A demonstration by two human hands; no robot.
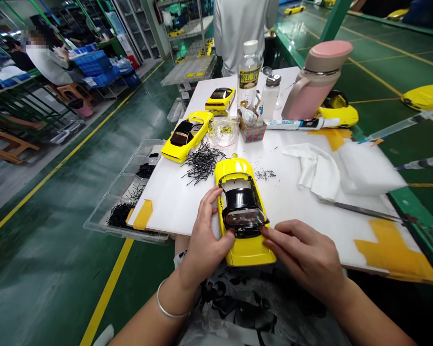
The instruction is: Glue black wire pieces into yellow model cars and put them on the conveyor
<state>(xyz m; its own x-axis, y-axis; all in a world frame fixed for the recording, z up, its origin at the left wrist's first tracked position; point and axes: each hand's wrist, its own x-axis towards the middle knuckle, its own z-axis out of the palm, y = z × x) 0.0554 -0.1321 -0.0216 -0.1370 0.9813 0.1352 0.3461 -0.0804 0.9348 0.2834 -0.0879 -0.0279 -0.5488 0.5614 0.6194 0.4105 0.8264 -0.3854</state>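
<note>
A yellow model car body (250, 251) with a black roof lies at the table's near edge, its windshield end toward me. My left hand (206, 235) is closed around its left side, with the thumb by the base of the windshield (246, 218). On the other side, my right hand (306, 252) pinches at the windshield's lower right corner. Something dark shows at those fingertips, too small to name. Beyond the car lie a heap of thin black sticks (203, 162) and a scatter of tiny black bits (266, 174).
Two more yellow car bodies (187, 139) stand at the far left. A plastic bottle (248, 77), glass jar (271, 98), pink flask (315, 81) and marker (292, 124) stand or lie behind. Tweezers (357, 209) and a white cloth (315, 168) lie right. A parts tray (101, 211) juts out left.
</note>
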